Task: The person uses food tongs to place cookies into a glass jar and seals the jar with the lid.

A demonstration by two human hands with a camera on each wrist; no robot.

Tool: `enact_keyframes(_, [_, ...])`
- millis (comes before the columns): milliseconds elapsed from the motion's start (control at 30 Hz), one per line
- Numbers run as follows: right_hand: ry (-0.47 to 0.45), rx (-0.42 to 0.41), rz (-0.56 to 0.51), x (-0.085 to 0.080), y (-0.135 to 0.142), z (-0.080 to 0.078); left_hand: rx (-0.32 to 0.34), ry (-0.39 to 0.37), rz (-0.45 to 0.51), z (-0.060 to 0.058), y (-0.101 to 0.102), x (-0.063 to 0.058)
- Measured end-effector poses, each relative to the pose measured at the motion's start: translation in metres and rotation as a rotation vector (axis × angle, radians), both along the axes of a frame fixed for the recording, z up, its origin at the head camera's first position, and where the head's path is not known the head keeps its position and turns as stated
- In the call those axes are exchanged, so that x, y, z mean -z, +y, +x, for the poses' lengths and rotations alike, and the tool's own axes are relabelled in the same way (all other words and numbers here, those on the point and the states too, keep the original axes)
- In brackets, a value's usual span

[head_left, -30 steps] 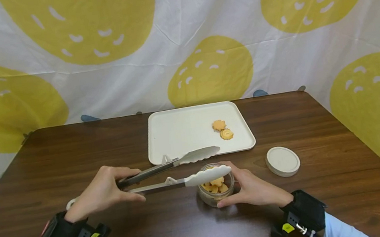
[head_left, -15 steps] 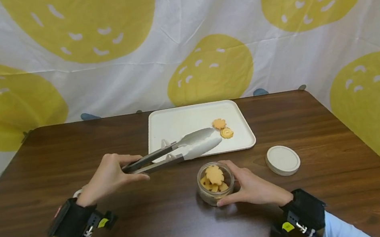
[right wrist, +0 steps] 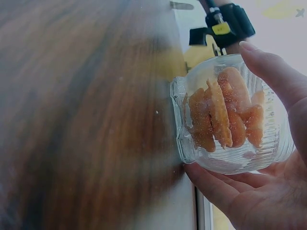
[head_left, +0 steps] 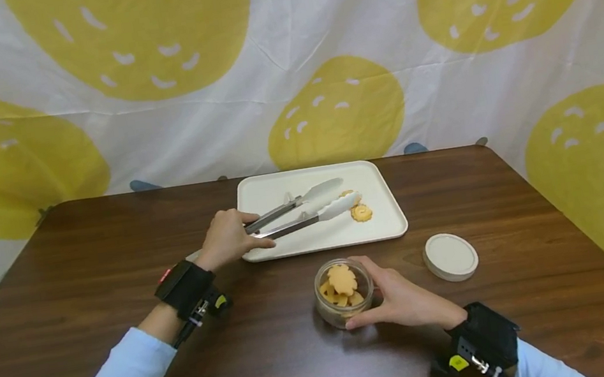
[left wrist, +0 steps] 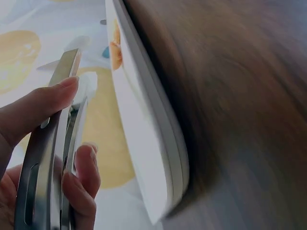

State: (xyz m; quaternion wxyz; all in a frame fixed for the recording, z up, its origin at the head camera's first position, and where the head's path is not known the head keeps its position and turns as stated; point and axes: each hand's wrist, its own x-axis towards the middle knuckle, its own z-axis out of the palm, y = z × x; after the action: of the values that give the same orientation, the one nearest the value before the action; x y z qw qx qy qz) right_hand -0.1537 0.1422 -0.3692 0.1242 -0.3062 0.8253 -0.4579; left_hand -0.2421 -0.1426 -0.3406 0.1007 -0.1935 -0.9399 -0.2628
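Note:
My left hand (head_left: 230,238) grips a pair of metal tongs (head_left: 290,227) with pale tips, held over the white tray (head_left: 255,188). The tips point right and stand apart, partly covering one of two cookies on the tray; the nearer round cookie (head_left: 361,213) shows fully. In the left wrist view, thumb and fingers (left wrist: 81,191) close round the tongs' handles. My right hand (head_left: 395,298) holds a glass jar (head_left: 325,314) standing on the table, its thumb and fingers round the side. Several cookies (right wrist: 218,115) lie inside the open jar.
A round white lid (head_left: 450,256) lies on the brown wooden table (head_left: 528,311), right of the jar. Behind the table hangs a white cloth (head_left: 213,130) with yellow fruit shapes.
The left hand has carried the tongs forward from above the jar to over the tray, towards the cookies. The right hand and jar have stayed in place.

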Motion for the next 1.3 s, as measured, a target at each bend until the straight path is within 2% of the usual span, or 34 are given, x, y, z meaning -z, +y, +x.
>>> enact_keyframes(233, [-0.004,0.007,0.02,-0.002,0.001,0.001,-0.041,-0.046,-0.038,-0.011,0.026,0.003])
enact_keyframes(433, [-0.003,0.013,0.044,-0.001,0.001,0.002,-0.084,-0.082,-0.041,-0.021,0.037,0.011])
enact_keyframes(700, [-0.008,-0.006,0.02,-0.001,0.0,0.001,-0.044,-0.089,-0.011,-0.026,0.042,0.014])
enact_keyframes(1033, [-0.019,-0.011,0.006,0.0,0.0,0.0,0.005,-0.188,0.009,-0.027,0.045,0.015])
enact_keyframes(1300, [-0.01,0.006,0.027,0.0,0.0,0.001,0.014,-0.18,0.001,-0.025,0.043,0.014])
